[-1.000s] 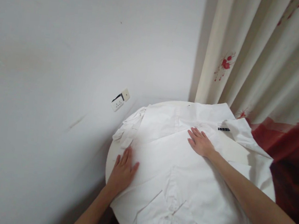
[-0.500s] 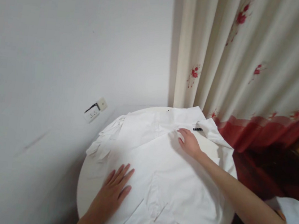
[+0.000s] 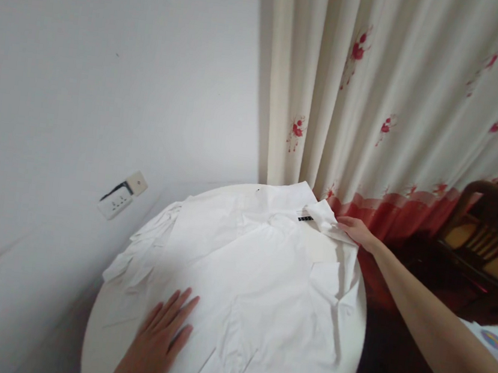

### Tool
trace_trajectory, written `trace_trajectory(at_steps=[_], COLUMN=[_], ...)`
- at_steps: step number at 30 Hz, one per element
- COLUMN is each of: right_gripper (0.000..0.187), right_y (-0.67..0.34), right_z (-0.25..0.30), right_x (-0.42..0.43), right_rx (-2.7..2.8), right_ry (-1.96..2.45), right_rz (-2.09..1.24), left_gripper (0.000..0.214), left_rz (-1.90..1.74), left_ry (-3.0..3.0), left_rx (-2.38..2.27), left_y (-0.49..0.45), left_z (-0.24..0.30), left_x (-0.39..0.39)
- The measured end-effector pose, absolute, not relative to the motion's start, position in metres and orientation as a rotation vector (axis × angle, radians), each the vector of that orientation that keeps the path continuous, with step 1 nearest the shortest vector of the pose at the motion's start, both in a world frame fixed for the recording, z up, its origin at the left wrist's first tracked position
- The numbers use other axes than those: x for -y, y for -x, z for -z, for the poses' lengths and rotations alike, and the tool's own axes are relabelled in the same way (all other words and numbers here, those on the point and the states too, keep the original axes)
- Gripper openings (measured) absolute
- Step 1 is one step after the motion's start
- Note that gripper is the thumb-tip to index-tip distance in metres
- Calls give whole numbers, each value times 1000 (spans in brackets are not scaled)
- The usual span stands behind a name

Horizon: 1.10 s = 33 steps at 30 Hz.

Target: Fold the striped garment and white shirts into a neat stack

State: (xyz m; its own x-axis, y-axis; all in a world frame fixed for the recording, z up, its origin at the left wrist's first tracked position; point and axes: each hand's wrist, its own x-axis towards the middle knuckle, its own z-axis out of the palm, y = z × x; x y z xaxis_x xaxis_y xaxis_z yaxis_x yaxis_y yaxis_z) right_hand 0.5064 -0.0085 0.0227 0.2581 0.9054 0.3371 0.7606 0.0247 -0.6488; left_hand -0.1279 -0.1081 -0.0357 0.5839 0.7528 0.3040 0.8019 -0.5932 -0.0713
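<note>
A white shirt lies spread over a round white table, with creases and gathered folds in its lower middle. My left hand rests flat on the shirt's left side, fingers spread. At the far right edge, my right hand has its fingers closed at a folded part of the shirt; the fingertips are partly hidden by the cloth. Near that hand a small label with a black strip shows. Bunched cloth lies along the table's left side.
A pale wall with a socket and a switch stands at the left. Behind the table hangs a cream curtain with red flowers. To the right are a dark wooden chair and a white item with a round coloured print.
My right hand has moved right, from the shirt's upper middle to its far right edge. My left hand stays flat on the cloth. The view has turned to the right.
</note>
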Motion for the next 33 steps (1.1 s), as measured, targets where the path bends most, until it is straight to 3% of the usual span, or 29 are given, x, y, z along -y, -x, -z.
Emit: trace_trajectory(at_steps=[6, 14, 19, 22, 27, 33], right_gripper=[18, 33, 31, 43, 38, 37], right_y=[-503, -487, -477, -473, -455, -356], right_z=[-22, -26, -27, -39, -86, -152], right_x=[9, 7, 21, 27, 25, 26], right_rx=[1633, 1755, 1840, 1821, 1818, 1862], right_ry=[1734, 1794, 1863, 1934, 1999, 2008], right_rz=[-342, -293, -316, -213, -39, 145], left_gripper=[55, 46, 40, 32, 28, 43], left_rz=[368, 585, 584, 891, 1455, 1885], left_ry=[2656, 2985, 3217, 3317, 3209, 3239], left_rx=[1294, 1106, 1101, 1338, 1761, 1946], left_y=[118, 14, -37, -51, -56, -52], left_z=[25, -55, -60, -34, 10, 1], left_x=[105, 75, 57, 48, 36, 33])
